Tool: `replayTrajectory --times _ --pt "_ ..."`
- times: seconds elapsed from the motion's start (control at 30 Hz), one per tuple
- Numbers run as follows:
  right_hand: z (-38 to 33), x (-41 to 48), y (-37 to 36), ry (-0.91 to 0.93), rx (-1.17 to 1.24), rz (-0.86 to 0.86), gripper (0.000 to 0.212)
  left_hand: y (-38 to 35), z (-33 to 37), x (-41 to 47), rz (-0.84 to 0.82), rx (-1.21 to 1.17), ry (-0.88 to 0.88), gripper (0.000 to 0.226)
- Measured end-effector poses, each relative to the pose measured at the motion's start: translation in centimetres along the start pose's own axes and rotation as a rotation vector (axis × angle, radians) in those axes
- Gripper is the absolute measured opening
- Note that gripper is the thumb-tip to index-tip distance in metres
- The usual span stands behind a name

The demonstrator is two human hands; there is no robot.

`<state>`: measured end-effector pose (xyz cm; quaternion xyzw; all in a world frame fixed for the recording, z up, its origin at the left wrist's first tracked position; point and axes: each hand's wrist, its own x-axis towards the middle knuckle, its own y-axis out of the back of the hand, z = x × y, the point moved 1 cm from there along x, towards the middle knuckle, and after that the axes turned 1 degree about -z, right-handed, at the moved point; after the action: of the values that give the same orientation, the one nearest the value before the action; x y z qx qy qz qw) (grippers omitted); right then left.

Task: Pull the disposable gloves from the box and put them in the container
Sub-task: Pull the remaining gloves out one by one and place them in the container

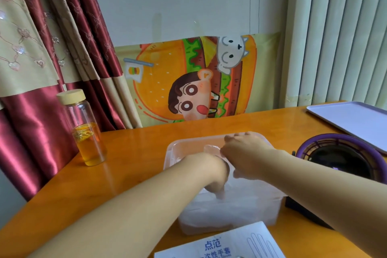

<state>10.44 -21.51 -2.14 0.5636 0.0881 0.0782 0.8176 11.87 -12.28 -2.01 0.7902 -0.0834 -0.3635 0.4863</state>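
On an orange wooden table (129,165), a glass bottle (84,130) with a pale lid, partly filled with amber liquid, is seen standing at the far left beside red and beige curtains (41,48). Toward the middle, a translucent plastic container (230,205) is occupied by a crumpled mass of clear disposable gloves (240,201). The left hand (211,172) is plunged downward into that mass, its fingers buried in the film so that their grip cannot be told. Just to its right, the right hand (245,153) is held over the container's far half, fingertips drawn together in a pinch on a bit of clear film. At the near edge, the white glove box (226,245), printed in blue, is laid flat just in front of the container. Further right, a purple-rimmed round black object (341,155) and, beyond it, a pale tray (356,119) are seen.
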Motion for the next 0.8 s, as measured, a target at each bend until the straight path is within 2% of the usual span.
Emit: replayTrajectory --times 0.1,0.17,0.33,0.5,0.57,0.63,0.7,0.8 --pt "0.0 1.0 -1.7 0.051 0.143 -0.317 0.063 -0.6 -0.9 1.3 -0.118 0.061 0.007 0.058" --pt "0.3 1.3 -3.2 0.020 0.127 -0.434 0.057 -1.4 -1.4 1.9 -0.189 0.076 0.018 0.059" --pt "0.1 1.0 -4.4 0.085 0.141 -0.518 0.048 -3.6 -2.1 3.2 -0.282 -0.001 0.059 0.044" --pt "-0.4 0.7 -3.9 0.081 0.226 -0.464 0.048 -3.3 -2.5 1.9 -0.255 0.078 0.016 0.053" --pt "-0.2 0.2 -3.1 0.041 0.300 -0.366 0.063 -3.0 -2.9 1.0 -0.121 0.008 0.016 0.059" --pt "0.1 -0.6 -1.9 0.006 0.374 -0.190 0.072 -2.7 -3.6 -0.1 0.128 -0.128 0.021 0.057" --pt "0.4 -2.0 0.0 -0.020 0.423 0.060 0.058 -2.7 -4.1 -1.6 0.435 -0.323 0.012 0.053" --pt "-0.3 -5.3 2.2 0.043 0.540 0.395 0.025 -4.0 -3.9 -4.9 0.878 -0.571 -0.092 0.032"
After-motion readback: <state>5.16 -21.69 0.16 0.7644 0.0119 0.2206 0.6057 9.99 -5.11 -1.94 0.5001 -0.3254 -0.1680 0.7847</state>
